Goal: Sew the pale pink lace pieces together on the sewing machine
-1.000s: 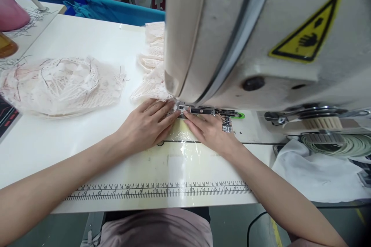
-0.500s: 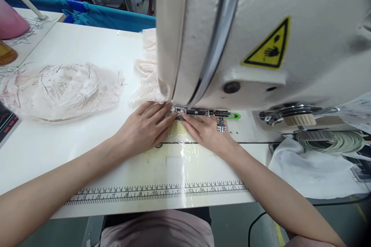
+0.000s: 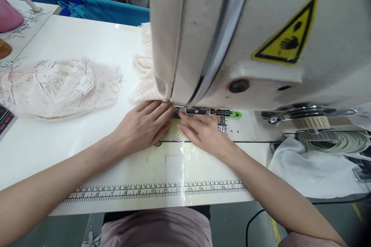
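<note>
A sewing machine (image 3: 220,46) stands over the work, its metal foot and attachment (image 3: 199,111) low above the table. Pale pink lace fabric (image 3: 147,85) lies bunched behind and left of the machine head. Flat on the near edge of that lace rests my left hand (image 3: 145,125), fingers stretched toward the foot. My right hand (image 3: 207,133) lies at the other side of the foot, index finger reaching to it and thumb spread apart. Its other fingers are partly hidden under the attachment. Whatever cloth sits right under the foot is mostly covered by my hands.
A second heap of pale lace with loose threads (image 3: 63,87) lies at the left. A printed ruler (image 3: 156,192) runs along the table's front edge. White cloth (image 3: 307,173) and a green coiled band (image 3: 342,141) are at the right. A pink thread cone (image 3: 10,15) stands far left.
My right thumb has drawn away from the foot, widening its gap from the index finger. My left hand stays nearly in place. The camera view has shifted slightly.
</note>
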Motion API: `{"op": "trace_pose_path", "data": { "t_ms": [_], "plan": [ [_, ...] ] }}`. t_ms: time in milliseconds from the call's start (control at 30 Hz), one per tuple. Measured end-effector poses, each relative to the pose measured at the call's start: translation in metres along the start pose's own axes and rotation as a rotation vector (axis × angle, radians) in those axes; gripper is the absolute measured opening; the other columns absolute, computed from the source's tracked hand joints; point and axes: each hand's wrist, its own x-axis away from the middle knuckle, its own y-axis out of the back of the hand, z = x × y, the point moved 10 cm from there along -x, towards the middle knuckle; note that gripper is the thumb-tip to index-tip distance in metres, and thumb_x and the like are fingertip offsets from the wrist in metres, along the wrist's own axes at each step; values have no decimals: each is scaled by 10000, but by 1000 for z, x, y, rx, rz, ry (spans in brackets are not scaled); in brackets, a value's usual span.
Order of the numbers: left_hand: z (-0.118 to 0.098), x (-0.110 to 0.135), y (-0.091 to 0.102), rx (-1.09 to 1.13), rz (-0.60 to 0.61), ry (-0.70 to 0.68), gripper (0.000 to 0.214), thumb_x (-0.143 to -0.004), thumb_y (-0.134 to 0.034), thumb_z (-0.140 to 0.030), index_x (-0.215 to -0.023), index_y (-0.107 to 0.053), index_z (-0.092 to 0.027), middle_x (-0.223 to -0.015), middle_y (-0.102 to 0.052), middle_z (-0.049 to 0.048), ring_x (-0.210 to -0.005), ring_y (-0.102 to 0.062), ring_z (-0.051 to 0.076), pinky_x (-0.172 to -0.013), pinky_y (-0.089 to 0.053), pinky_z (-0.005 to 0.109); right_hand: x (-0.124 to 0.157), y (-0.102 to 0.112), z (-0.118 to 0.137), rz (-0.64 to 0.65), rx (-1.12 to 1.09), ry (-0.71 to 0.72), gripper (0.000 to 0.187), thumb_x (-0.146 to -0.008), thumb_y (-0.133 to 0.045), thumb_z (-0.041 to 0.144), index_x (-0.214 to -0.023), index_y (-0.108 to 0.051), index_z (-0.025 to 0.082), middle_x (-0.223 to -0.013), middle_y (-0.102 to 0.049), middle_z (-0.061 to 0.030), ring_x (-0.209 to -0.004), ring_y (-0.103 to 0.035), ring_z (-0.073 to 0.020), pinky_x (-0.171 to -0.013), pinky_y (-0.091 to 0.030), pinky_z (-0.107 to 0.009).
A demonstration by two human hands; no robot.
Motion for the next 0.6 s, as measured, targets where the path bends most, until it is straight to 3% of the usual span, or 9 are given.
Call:
{"op": "trace_pose_path", "data": {
  "t_ms": [133,267,467,600],
  "plan": [
    [-2,0,1,5,-4,-17,345,-961,-491,-229,-1261,-609,-107,-1207,-688,138,-1076,-668,288,-935,-538,444,-1,1,1,2,-4,5,329,-984,-487,414,-1187,-663,223,-1042,-720,-47,-940,-651,-177,-831,-446,-335],
    [-3,0,1,-28,0,-19,346,-970,-474,-241,-1245,-609,-79,-1198,-693,140,-1093,-661,281,-953,-529,434,-1,1,1,6,-6,7,317,-985,-493,402,-1194,-654,227,-1049,-723,-29,-804,-650,-140,-798,-447,-324],
    [-3,-2,2,-47,-3,-13,335,-972,-463,-251,-1216,-614,-77,-1181,-701,140,-1103,-658,280,-954,-526,424,0,0,2,7,-10,22,315,-983,-496,405,-1198,-640,225,-1052,-716,-33,-891,-649,-157,-831,-437,-326],
    [-2,-3,1,-39,6,0,327,-973,-443,-245,-1205,-622,-97,-1158,-710,135,-1097,-661,276,-943,-530,431,1,-3,0,40,13,-4,336,-984,-483,424,-1223,-635,243,-1010,-717,-36,-796,-642,-149,-789,-436,-328]
  ]
}}
